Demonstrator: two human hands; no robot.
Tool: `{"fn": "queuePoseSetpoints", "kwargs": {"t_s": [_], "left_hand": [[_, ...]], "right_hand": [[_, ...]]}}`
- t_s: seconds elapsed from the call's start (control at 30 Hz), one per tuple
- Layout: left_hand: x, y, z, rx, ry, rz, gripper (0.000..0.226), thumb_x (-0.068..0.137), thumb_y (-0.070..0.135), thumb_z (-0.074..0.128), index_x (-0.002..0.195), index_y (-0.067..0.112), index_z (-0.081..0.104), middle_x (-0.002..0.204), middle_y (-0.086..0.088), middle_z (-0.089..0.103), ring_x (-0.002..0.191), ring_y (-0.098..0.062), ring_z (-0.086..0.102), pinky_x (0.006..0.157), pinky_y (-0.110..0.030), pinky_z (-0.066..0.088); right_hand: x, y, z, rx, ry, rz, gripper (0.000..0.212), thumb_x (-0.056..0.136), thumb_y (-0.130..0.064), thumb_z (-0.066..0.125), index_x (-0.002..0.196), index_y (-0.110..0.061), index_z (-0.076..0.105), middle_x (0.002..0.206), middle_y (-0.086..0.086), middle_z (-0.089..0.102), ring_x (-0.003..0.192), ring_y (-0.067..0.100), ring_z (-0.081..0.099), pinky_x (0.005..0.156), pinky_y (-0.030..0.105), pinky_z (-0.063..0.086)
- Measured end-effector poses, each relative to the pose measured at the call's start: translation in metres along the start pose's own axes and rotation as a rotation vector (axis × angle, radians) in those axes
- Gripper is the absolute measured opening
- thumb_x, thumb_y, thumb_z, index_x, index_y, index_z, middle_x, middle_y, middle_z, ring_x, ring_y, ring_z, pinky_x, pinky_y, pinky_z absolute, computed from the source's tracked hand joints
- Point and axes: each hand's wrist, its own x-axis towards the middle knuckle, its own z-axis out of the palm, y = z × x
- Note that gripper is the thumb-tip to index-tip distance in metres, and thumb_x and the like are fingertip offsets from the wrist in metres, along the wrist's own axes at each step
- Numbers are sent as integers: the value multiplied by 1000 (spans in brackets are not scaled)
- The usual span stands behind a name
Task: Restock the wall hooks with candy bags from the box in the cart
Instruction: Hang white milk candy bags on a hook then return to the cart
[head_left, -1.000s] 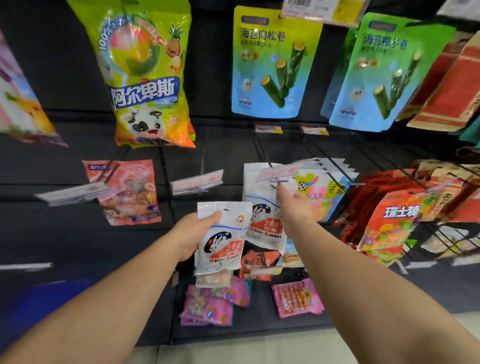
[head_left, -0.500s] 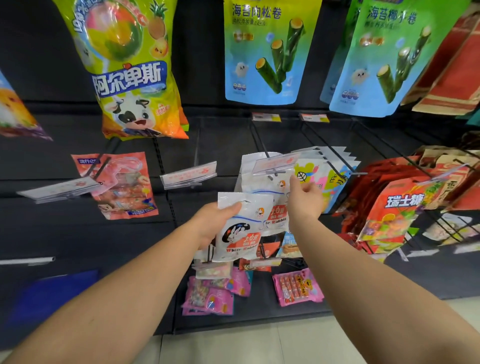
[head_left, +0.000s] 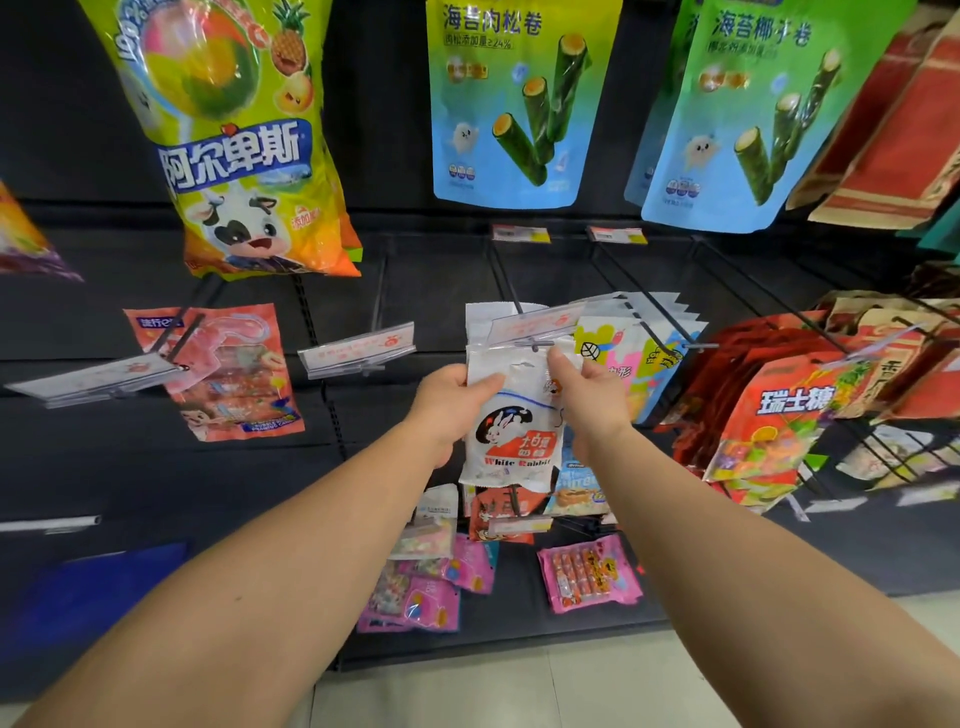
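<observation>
A white White Rabbit candy bag (head_left: 511, 431) hangs upright in front of the black wall panel, held at its top by both hands. My left hand (head_left: 452, 400) grips its upper left edge. My right hand (head_left: 584, 387) pinches its upper right corner just under the hook's tip (head_left: 535, 343) and its clear price tag (head_left: 537, 325). Another white bag of the same kind (head_left: 485, 319) hangs behind on that hook. Neither the box nor the cart is in view.
An empty hook with a price tag (head_left: 358, 351) juts out to the left. A pink bag (head_left: 223, 374) hangs further left, white and yellow bags (head_left: 634, 353) and orange bags (head_left: 779, 415) to the right. Large green and blue bags (head_left: 519, 104) hang above. Pink packs (head_left: 589, 574) hang low.
My left hand has carried the candy bag up and to the right, to the hook. My right hand has left the hanging bags and taken hold of the bag's top corner.
</observation>
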Motion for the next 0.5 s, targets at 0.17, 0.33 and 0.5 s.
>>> {"fn": "queuePoseSetpoints", "kwargs": {"t_s": [0.17,0.33,0.5], "left_hand": [[1,3,2,66,65,35,7,96,24,68,97,17,67,97,-3,75,78,-13,72,59,-25,57],[0,6,7,46,96,34,7,96,25,68,91,22,65,90,1,74,77,-12,72,59,-27,57],[3,4,8,117,176,19,12,94,29,70,86,21,65,94,-2,75,81,-17,72,70,-36,61]], "right_hand": [[9,0,3,-73,54,3,25,96,-35,60,107,-14,69,93,2,74,87,21,71,76,38,61],[16,-5,6,-111,69,2,17,96,-35,60,90,-20,66,86,4,74,82,25,73,75,45,62],[20,-6,12,-204,115,-41,27,97,-34,57,76,-18,61,77,4,69,78,27,69,69,40,60]]}}
